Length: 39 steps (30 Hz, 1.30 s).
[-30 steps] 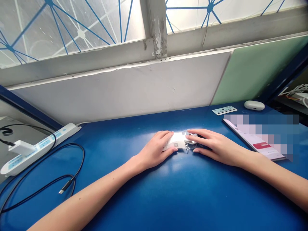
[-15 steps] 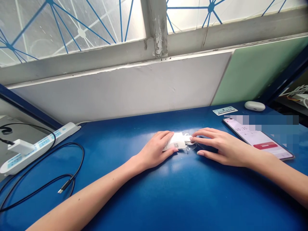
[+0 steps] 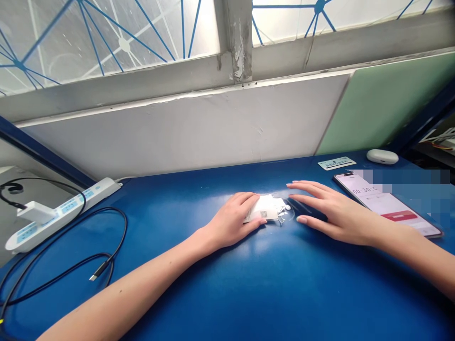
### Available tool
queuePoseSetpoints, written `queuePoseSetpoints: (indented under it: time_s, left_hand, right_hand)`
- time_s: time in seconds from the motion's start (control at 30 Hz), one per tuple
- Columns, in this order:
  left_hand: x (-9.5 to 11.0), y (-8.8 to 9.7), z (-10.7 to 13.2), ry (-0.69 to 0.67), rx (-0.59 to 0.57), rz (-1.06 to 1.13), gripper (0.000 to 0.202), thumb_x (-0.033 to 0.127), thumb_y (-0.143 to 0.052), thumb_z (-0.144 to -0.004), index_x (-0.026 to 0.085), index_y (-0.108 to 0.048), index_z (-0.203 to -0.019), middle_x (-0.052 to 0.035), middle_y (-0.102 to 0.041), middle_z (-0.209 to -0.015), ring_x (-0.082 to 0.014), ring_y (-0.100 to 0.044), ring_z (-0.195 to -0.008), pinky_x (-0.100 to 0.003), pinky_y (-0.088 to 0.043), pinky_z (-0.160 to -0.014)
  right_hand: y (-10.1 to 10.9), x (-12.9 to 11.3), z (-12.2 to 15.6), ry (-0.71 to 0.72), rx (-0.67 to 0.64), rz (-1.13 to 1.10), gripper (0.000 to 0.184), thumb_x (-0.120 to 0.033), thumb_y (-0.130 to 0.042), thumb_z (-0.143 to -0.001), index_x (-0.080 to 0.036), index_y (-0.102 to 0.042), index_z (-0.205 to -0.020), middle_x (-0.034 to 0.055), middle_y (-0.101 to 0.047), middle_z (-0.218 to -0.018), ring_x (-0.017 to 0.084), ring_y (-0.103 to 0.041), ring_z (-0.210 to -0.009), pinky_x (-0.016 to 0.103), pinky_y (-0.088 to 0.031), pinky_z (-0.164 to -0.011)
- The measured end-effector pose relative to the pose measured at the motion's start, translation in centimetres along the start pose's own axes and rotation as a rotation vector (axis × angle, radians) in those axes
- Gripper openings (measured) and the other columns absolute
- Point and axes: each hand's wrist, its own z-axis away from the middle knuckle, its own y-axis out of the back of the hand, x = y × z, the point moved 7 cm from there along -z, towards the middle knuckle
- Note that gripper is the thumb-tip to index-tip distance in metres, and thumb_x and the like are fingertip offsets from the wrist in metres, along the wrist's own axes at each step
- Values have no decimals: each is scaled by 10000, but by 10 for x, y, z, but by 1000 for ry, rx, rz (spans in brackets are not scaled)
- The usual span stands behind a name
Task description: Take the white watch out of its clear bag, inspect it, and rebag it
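White packet [image 3: 265, 210], in the head view, lies on the blue table [image 3: 227, 293] just right of the middle of the frame, under the left hand [image 3: 232, 220]. That hand grasps its left part, fingertips along the far edge and thumb along the near edge. The right hand [image 3: 337, 215], right of centre, is released: its fingers are spread and hold nothing, their tips just beside the packet's right end. Whether any tip brushes the clear film [image 3: 291, 216] there, I cannot tell.

Steadying the packet well seems to call for light, even pressure from thumb and fingers, enough to stop it sliding on the glossy surface without creasing it. The free fingers are best kept low and relaxed near the film, which is probably slippery and could drag the slim white parts [image 3: 281, 205] with it.

The packet looks flat and papery, with a small dark square code [image 3: 263, 214] and faint print close to the left fingers. At its right end, white parts, one with a rounded tip, show among shiny, crinkled film; glare and their small size hide what they are.
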Motion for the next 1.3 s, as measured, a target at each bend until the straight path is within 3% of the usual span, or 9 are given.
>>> queuePoseSetpoints:
  time_s: [0.3,0.47,0.6,0.8,0.93,1.07,1.3]
  left_hand:
    - [-1,-2,0,-6,6,6,480,435,-601,-962,185,-519,-1364,-153,-583,-1374,-302,-552,-1265,-478,-467,-1070]
    - [0,-3,0,-26,15,-21,459,432,-583,-971,176,-524,-1348,-159,-580,-1373,-304,-548,-1263,-477,-467,-1066]
    - [4,-7,-1,-41,-33,-74,487,452,-502,-1008,143,-494,-1383,-178,-563,-1405,-310,-505,-1315,-478,-434,-1098]
    - [7,-17,1,25,-232,-152,603,436,-405,-1033,124,-295,-1538,-205,-307,-1607,-355,-236,-1512,-565,-268,-1188]
    - [9,-16,2,27,-249,-134,629,442,-408,-1023,115,-278,-1545,-211,-290,-1612,-358,-215,-1518,-574,-242,-1197]
    - [9,-17,2,32,-264,-142,641,456,-399,-1026,108,-268,-1548,-200,-285,-1618,-370,-217,-1515,-561,-231,-1205]
    - [8,-18,2,28,-243,-151,664,464,-417,-1018,92,-262,-1546,-203,-288,-1616,-390,-169,-1521,-566,-229,-1207]
  right_hand:
    - [-21,-19,1,28,-62,-84,565,-423,-609,-925,-198,-523,-1437,175,-416,-1574,375,-449,-1400,566,-464,-1083]
    - [-30,-34,2,31,-110,-129,623,-454,-598,-931,-185,-472,-1478,180,-305,-1631,379,-343,-1466,561,-428,-1116]
    - [-30,-31,2,-24,-153,-132,644,-487,-562,-946,-185,-444,-1502,182,-242,-1652,388,-306,-1481,584,-418,-1114]
    - [-16,-9,-2,-119,3,-88,437,-427,-527,-969,-212,-605,-1342,169,-426,-1567,369,-444,-1406,566,-460,-1083]
    - [-12,1,-1,-208,128,38,419,-412,-511,-973,-135,-640,-1259,225,-507,-1482,386,-500,-1351,583,-475,-1061]
    - [-13,-8,1,-248,162,7,366,-415,-524,-964,-158,-681,-1172,205,-594,-1395,376,-566,-1290,570,-516,-1027]
    - [-21,-31,0,-176,101,-180,498,-379,-535,-962,-176,-508,-1416,177,-593,-1413,340,-562,-1307,526,-512,-1058]
